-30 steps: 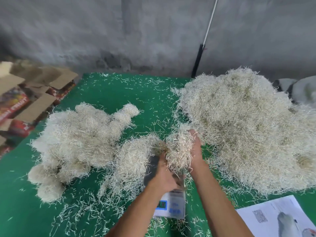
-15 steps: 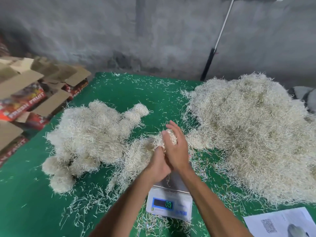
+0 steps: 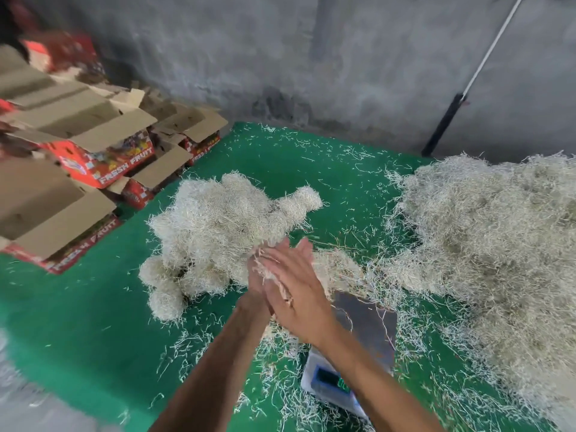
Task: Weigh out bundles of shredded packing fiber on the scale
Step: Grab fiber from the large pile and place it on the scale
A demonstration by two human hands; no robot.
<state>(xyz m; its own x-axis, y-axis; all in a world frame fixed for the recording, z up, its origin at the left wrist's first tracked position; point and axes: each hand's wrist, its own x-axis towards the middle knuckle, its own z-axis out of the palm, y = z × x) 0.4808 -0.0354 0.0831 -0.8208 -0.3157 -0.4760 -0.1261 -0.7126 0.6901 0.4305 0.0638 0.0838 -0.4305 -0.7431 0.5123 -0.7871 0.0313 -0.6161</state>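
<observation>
Above the scale [image 3: 367, 325], you are pressing a fiber wad [image 3: 270, 272] between your flat right hand [image 3: 296, 294] and left hand [image 3: 256, 285], fingers straight.

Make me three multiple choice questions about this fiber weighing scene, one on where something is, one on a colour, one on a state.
1. Where does the big loose fiber heap lie?
A. right of the scale
B. inside the cartons
C. on the scale platform

2. What colour is the table cover?
A. blue
B. green
C. grey

3. How do the left hand and right hand hold the fiber bundle?
A. one fist clutching it
B. pressed between two flat palms
C. hands apart, nothing held

Answers: 1 A, the heap fills the table's right side beyond the scale. 2 B, the cloth is bright green. 3 B, straight fingers sandwich the strands above the table.
</observation>
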